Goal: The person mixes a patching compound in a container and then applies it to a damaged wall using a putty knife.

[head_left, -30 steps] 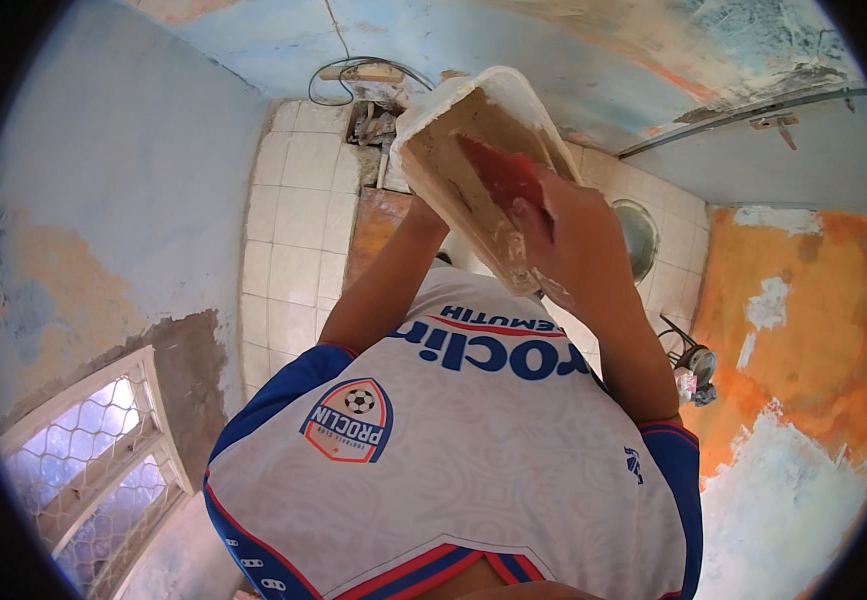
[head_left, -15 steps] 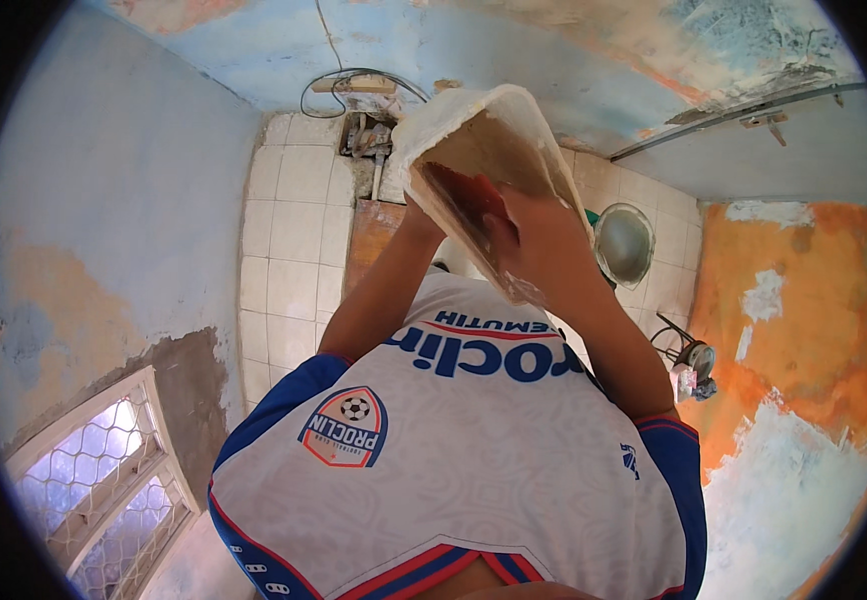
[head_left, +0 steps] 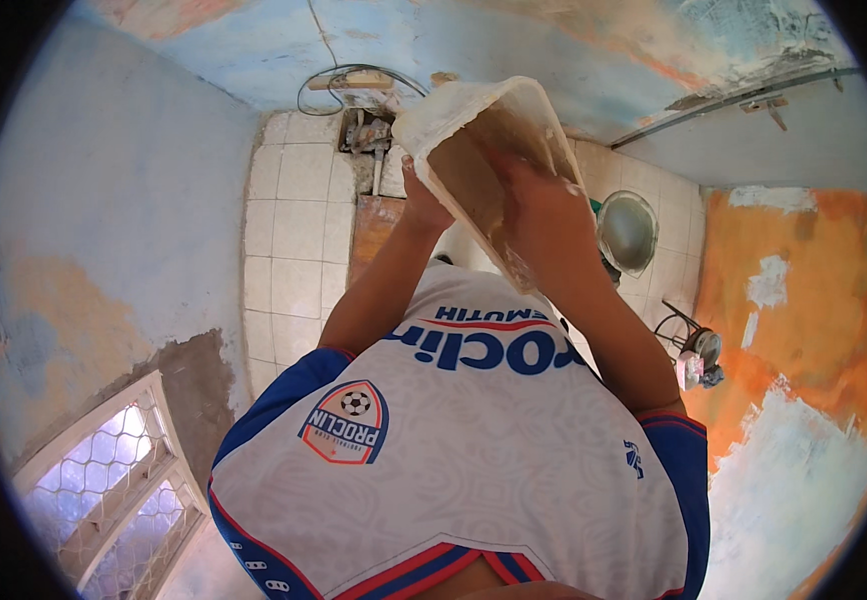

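Note:
An off-white rectangular tub (head_left: 434, 115), its walls smeared with dried plaster, is held tilted before my chest with its opening toward me. My left hand (head_left: 426, 198) is closed on the tub's left side; its thumb shows at the rim, while most fingers are hidden behind the wall. My right hand (head_left: 552, 222) reaches inside the tub from the right. Its fingers are blurred and partly in shadow, curled near the inner wall. Only a dim reddish trace shows of the flat red scraper that they grip.
A grey-green basin (head_left: 628, 235) stands on the tiled floor (head_left: 294, 230) to the right. Beyond the tub are an open floor pit with pipes (head_left: 366, 132) and a looped black cable (head_left: 324, 85). A brown board (head_left: 376, 225) lies at left. A grilled window (head_left: 104, 480) is lower left.
My right hand has moved deeper into the tub, and the red scraper, plain to see before, is now almost hidden. My left hand keeps its hold; the tub has shifted only slightly.

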A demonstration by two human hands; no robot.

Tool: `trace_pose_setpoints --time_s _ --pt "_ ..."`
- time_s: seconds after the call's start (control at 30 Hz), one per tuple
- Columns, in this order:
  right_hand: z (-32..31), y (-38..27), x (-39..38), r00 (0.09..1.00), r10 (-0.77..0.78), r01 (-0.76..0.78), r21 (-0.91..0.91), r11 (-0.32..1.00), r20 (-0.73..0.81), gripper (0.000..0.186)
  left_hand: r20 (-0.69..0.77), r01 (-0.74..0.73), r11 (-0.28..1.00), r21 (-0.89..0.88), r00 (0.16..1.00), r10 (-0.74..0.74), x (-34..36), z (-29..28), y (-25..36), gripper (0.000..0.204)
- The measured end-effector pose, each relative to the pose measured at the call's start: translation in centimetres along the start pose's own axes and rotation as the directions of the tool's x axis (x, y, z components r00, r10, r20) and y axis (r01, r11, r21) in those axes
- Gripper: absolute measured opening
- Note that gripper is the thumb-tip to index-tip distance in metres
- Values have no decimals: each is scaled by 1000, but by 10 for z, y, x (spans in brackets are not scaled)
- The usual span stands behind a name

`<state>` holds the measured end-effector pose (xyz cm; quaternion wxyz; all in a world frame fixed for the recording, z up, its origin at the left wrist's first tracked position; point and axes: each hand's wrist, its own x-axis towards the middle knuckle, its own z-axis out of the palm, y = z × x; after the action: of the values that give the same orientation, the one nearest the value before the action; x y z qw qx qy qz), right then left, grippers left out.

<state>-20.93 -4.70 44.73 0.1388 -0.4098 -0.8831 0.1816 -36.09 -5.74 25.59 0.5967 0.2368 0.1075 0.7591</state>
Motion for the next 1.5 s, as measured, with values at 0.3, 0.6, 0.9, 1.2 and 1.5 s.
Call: trace_pose_setpoints --time_s 0.3,0.6,0.9,1.2,1.5 --pt "-5 -4 -7 982 -21 1 104 995 188 29 -56 42 995 -93 997 -47 -10 -13 3 93" --pt "3 -8 -5 976 39 -89 229 969 213 31 -75 44 995 -87 996 -51 -13 -20 7 91" --pt "11 -5 -2 979 177 -189 117 975 106 34 -79 48 996 -77 995 -54 -9 -27 8 90" --pt "2 2 0 953 164 -230 256 939 254 28 -96 45 996 -72 994 -52 -8 -29 10 88" --pt "20 -1 -9 993 83 -102 244 964 89 27 -105 50 997 -65 993 -56 -8 -27 9 87"
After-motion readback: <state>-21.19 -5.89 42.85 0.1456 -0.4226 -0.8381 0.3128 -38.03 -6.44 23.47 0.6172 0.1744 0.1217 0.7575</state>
